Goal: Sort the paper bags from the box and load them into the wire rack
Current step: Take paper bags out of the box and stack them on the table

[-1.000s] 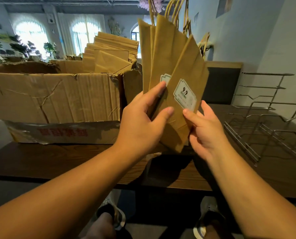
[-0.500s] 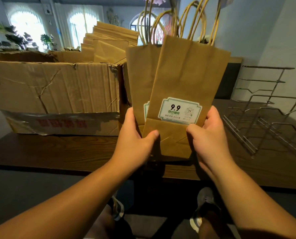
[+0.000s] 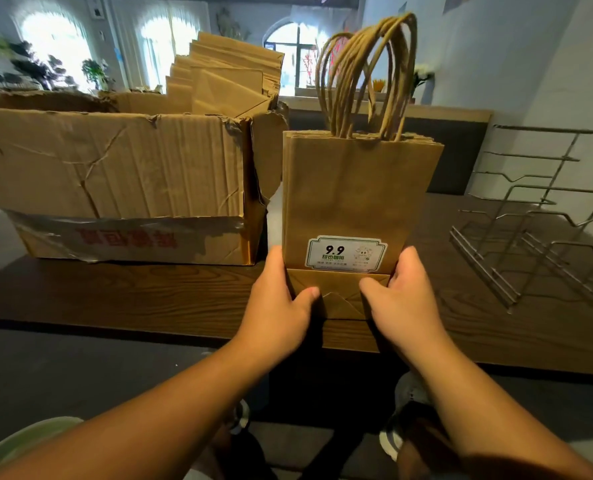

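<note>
A squared-up stack of flat brown paper bags (image 3: pixel 354 192) with twisted handles and a "9.9" label stands upright on its bottom edge on the wooden table (image 3: pixel 149 296). My left hand (image 3: pixel 281 306) grips its lower left corner, thumb across the front. My right hand (image 3: pixel 402 299) grips the lower right corner the same way. A torn cardboard box (image 3: pixel 115 181) to the left holds more flat bags (image 3: pixel 226 81) sticking up. The wire rack (image 3: pixel 537 233) stands to the right with no bags in it.
A dark panel and ledge run behind the table by the white wall. My shoes show under the table's front edge. Windows and plants are far behind the box.
The bags were fanned out and held tilted in the air; now they are aligned into one neat stack, lowered and standing on the table between both hands.
</note>
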